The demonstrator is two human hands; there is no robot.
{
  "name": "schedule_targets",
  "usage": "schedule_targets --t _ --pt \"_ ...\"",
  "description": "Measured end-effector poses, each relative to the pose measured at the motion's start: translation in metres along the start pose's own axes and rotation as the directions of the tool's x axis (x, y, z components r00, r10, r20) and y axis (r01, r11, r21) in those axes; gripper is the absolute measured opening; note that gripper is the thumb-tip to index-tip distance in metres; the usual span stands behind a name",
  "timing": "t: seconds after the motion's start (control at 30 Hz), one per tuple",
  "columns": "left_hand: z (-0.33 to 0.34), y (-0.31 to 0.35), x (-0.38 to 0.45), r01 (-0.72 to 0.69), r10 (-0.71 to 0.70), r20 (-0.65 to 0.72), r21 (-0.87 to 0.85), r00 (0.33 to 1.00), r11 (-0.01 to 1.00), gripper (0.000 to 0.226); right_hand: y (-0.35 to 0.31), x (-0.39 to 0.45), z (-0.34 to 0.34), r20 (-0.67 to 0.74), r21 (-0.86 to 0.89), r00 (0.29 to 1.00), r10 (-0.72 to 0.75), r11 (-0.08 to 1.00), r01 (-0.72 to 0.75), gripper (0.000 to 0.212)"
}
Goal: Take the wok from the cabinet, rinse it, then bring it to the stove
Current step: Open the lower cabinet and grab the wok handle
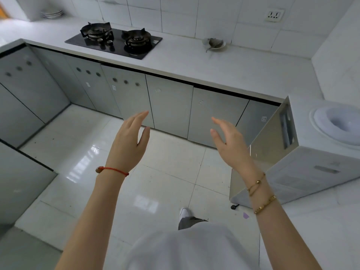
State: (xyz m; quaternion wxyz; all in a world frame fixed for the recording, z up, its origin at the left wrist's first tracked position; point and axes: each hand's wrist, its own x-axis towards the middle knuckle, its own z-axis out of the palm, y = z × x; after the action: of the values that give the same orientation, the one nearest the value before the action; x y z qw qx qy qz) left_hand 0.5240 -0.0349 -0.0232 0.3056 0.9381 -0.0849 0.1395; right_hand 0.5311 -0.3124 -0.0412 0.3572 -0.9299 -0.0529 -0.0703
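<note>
My left hand (128,143) and my right hand (228,141) are both raised in front of me, fingers apart, holding nothing. They hover over the floor, short of a row of grey cabinet doors (169,104) under the white counter, all closed. A black two-burner gas stove (115,40) sits on the counter at the back left. No wok is visible.
A white water dispenser (311,152) stands close on my right. A small dish with scraps (214,44) rests on the counter (194,63) right of the stove. Stacked plates (51,13) sit at the far left. More cabinets (21,106) line the left side. Glossy tiled floor (165,172) lies below.
</note>
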Motion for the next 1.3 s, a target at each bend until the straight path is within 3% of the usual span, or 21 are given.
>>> schedule_targets --t 0.4,0.63,1.0,1.3 --pt "0.055 -0.019 0.164 0.022 -0.022 0.031 0.003 0.999 1.000 0.044 0.041 0.185 0.007 0.028 0.052 1.000 -0.010 0.999 0.009 0.045" --pt "0.088 -0.063 0.259 0.013 -0.010 0.075 -0.047 0.997 0.999 0.045 0.065 0.261 0.042 0.004 0.056 0.997 0.082 0.995 -0.082 0.044" --pt "0.114 -0.146 0.434 -0.128 0.152 0.266 -0.106 0.952 0.986 0.046 0.060 0.387 0.106 -0.129 0.137 0.937 0.325 0.942 -0.308 0.042" --pt "0.146 -0.180 0.515 -0.251 0.307 0.398 -0.186 0.865 0.950 0.047 0.054 0.449 0.145 -0.199 0.175 0.868 0.455 0.888 -0.425 0.041"
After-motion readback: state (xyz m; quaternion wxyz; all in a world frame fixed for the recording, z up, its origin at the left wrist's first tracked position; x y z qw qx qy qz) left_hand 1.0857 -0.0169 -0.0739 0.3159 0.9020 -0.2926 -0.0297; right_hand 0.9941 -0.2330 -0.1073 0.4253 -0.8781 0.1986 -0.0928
